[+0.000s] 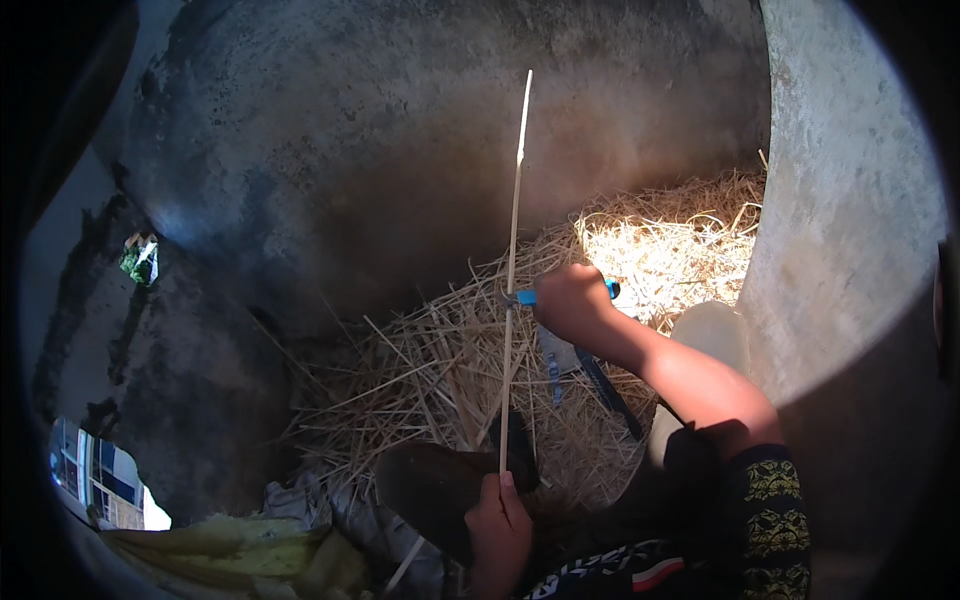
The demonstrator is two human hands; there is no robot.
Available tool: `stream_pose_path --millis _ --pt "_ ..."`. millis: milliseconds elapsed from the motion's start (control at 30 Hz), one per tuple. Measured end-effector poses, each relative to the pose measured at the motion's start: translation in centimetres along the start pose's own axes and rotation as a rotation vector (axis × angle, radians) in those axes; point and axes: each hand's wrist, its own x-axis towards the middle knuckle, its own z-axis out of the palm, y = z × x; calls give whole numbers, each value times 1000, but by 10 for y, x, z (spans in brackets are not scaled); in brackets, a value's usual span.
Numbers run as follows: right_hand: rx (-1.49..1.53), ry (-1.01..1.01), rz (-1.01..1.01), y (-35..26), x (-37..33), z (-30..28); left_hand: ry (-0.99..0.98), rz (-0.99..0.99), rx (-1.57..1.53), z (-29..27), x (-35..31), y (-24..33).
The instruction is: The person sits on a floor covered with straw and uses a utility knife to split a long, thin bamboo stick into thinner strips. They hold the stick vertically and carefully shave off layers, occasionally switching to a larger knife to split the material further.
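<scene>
A long, thin pale stick [513, 220] stands nearly upright in front of me, its top end reaching up before the wall. Low on it, my left hand [500, 525] is closed around the bottom end. My right hand [573, 303] is wrapped around the handle of a blue-handled tool [526, 297], held crosswise at about mid-stick. The tool's small metal head meets the stick; its exact shape is too small to make out. My right fist hides most of the handle, whose blue end shows on the far side of the fist.
Loose straw and thin strips [440, 370] cover the floor, brightly sunlit at the right [680, 260]. A dark strap-like piece [608, 392] lies on them. Concrete walls [360, 130] curve around me, with a rough opening [105, 475] at lower left. Yellowish cloth [230, 550] lies below it.
</scene>
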Motion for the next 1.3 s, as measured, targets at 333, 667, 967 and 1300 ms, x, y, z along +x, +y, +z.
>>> stream_pose_path --millis 333,667,967,1300 --pt "184 199 -108 -11 11 35 88 58 4 29 22 -4" --pt "132 339 574 97 58 16 -92 83 112 25 -42 -25" --pt "100 -48 91 -4 5 17 -31 49 -48 16 -2 -17" --pt "209 124 273 39 31 28 -104 -2 63 29 -16 -4"
